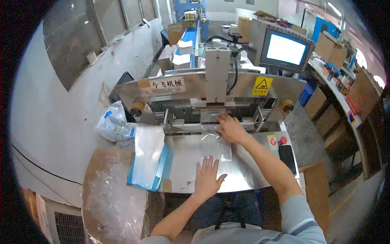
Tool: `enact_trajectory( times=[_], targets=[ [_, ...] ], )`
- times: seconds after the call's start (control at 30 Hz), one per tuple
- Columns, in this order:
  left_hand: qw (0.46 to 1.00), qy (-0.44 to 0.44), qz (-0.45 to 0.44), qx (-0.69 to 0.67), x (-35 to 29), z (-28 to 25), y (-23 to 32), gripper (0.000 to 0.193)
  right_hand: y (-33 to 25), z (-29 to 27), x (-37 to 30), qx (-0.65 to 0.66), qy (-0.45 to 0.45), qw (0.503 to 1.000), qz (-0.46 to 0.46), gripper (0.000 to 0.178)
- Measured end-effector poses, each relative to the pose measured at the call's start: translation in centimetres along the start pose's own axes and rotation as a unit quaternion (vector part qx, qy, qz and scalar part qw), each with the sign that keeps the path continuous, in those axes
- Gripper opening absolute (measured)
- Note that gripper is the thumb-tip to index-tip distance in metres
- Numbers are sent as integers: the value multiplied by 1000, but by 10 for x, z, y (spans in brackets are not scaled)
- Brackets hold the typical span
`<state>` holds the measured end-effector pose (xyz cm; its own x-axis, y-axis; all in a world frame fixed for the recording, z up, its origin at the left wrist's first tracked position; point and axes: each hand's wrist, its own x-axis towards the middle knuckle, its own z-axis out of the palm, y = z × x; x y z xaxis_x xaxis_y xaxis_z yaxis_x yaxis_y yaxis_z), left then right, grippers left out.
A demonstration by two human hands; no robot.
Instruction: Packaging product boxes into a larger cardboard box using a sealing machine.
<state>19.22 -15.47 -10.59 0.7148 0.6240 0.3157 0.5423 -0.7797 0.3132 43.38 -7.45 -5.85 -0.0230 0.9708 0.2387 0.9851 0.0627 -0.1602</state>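
Observation:
My left hand (206, 179) lies flat with fingers spread on the shiny metal worktop (183, 152), near its front edge. Farther forward, my right hand (232, 128) reaches to the slot of the machine (219, 87). Its fingers rest on the right side of a clear plastic bag (224, 151), thumb apart from the fingertips. The bag lies on the worktop and runs under the machine's central press column. Left of my hands stands a blue box (164, 162) with a stack of white sheets (148, 146) on top.
A cardboard box of clear plastic bags (115, 195) stands at the left. On the right of the worktop are a red stop button (283, 140) and a dark phone (287, 159). A lit screen (286, 49) and a blue conveyor (189, 36) are beyond the machine.

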Motion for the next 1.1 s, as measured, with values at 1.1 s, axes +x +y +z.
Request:
enact_trajectory(
  times=[1.1],
  targets=[
    [962, 191, -149, -125, -10, 7, -8, 84, 13, -23, 36, -37, -6, 999, 16, 33]
  ],
)
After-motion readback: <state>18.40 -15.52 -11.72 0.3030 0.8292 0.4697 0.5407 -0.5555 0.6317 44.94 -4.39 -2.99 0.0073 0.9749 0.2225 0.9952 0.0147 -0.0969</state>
